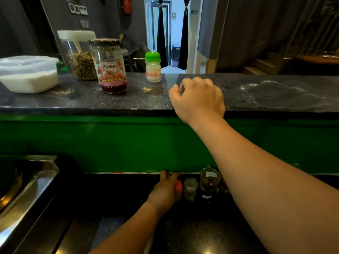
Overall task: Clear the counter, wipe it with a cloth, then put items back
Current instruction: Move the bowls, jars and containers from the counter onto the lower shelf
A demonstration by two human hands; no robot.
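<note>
Head view

1. Counter: a dark speckled stone slab that runs across the frame from 9 to 3 o'clock. It is dusted with pale powder, heaviest at 2 o'clock, with yellowish crumbs near its middle.
2. White tub: lidded and translucent, it stands on the counter at 10 o'clock.
3. Tall clear canister: it has a white lid and is part filled with greenish-brown bits. It stands at 11 o'clock, just behind the jam jar.
4. Jam jar: glass with a dark lid and a strawberry label, and only a low layer of red jam is left. We place it at 11 o'clock, near the counter's front half.
5. Small bottle: it has a white body and a green cap, and stands upright at 12 o'clock, apart from the jar.
6. Right hand: it is over the counter's front edge at 1 o'clock. The fingers are clenched and we see nothing in them.
7. Green panel: the glossy front below the slab.
8. Lower worktop: black, at 6 o'clock.
9. Left hand: it is on the lower worktop, grasping an orange-topped item that it mostly hides.
10. Small clear jar and dark spice jar: they stand just right of that hand, against the panel.
11. Steel hob edge: at 8 o'clock.
</note>
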